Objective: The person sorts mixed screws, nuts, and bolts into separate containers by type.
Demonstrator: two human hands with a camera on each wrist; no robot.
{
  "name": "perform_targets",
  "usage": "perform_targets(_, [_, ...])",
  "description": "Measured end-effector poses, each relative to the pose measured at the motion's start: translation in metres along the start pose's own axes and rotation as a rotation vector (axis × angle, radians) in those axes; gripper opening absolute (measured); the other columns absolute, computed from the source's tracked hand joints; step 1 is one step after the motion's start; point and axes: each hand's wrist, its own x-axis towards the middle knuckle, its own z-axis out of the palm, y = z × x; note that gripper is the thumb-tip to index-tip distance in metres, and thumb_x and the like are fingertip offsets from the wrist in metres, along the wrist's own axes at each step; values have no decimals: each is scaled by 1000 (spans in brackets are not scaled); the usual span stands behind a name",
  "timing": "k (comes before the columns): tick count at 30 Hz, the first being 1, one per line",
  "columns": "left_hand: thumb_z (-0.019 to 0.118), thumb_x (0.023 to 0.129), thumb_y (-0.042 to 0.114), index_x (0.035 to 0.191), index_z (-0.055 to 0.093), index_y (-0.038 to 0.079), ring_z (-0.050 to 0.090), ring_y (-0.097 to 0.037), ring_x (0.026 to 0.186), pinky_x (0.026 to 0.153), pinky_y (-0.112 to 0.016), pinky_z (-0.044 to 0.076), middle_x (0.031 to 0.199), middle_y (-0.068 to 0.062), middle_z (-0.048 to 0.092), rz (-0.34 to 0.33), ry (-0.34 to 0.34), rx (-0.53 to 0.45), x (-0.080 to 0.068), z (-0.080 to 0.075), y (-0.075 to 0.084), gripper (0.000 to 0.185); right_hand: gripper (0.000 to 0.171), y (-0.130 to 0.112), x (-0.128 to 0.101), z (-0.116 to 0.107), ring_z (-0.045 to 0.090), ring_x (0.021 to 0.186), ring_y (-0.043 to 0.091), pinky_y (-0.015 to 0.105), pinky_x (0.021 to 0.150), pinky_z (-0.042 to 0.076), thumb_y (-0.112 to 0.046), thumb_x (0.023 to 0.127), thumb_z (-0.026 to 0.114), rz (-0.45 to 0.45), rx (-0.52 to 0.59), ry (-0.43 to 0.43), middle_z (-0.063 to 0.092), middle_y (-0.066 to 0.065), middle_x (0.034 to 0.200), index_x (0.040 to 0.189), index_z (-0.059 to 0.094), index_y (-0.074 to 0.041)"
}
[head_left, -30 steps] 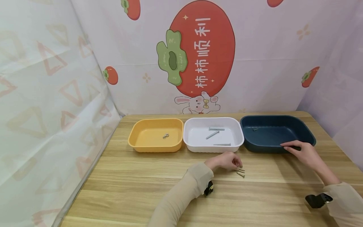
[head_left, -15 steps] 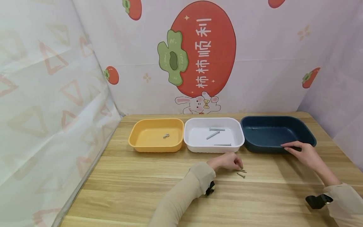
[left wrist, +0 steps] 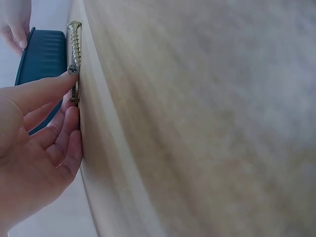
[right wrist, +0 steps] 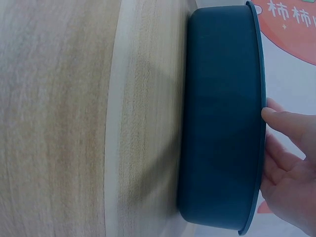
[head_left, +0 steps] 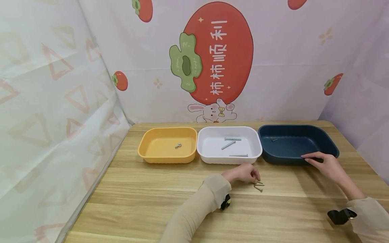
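Brass-coloured screws (head_left: 258,188) lie in a small group on the wooden table. At their left edge my left hand (head_left: 244,172) reaches down, thumb and fingers pinching at one of them. The left wrist view shows the thumb tip against a cross-slotted screw head (left wrist: 73,69), with a longer threaded screw (left wrist: 75,42) just beyond; fingers hide part of the group. My right hand (head_left: 329,166) pinches the near rim of the dark blue tray (head_left: 282,157), thumb outside and fingertips behind the rim (right wrist: 263,74). A small screw (head_left: 275,140) is inside that tray.
Left of the dark blue tray stand a white tray (head_left: 228,160) with several long silver bolts (head_left: 228,145) and a yellow tray (head_left: 167,159) with small metal nuts (head_left: 178,146). The trays form a row near the back edge, before a printed cloth backdrop (head_left: 273,94).
My left hand has shifted slightly right, and the brass screws have changed their lie a little beside its fingertips. The small screw in the dark blue tray has turned slightly. My right hand stays put.
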Motion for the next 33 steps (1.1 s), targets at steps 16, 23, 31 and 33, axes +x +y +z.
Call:
perform_targets(16, [63,80,5,86,69,10,43,3,62,56,-5,34,69,9,57,38,4,79,2,3,1,10,14,0,-2,1,34,85,-25,4,63,33,-7,83,60,28,1,-7,43,-35,92,94,66,-1])
perform_targets(23, [61,81,4,87,67,9,44,1,63,57,-6,34,73,7,58,51,-9,87,1,2,2,10,14,0,-1,1,34,85,-25,5,61,34,-6,83,60,23,2,-4,44,-34,92,94,66,-1])
perform_targets(31, [58,84,5,92,65,6,44,0,65,59,-7,35,76,5,57,68,22,21,0,-1,0,11,14,0,-1,0,34,85,-25,7,59,34,-4,82,60,13,0,-1,44,-33,93,94,66,0])
perform_targets(33, [58,84,6,93,64,6,44,-1,65,59,-7,35,75,5,55,68,32,5,-1,-2,0,11,14,0,-1,1,34,85,-25,6,60,34,-4,82,60,9,-4,1,45,-33,92,94,65,0])
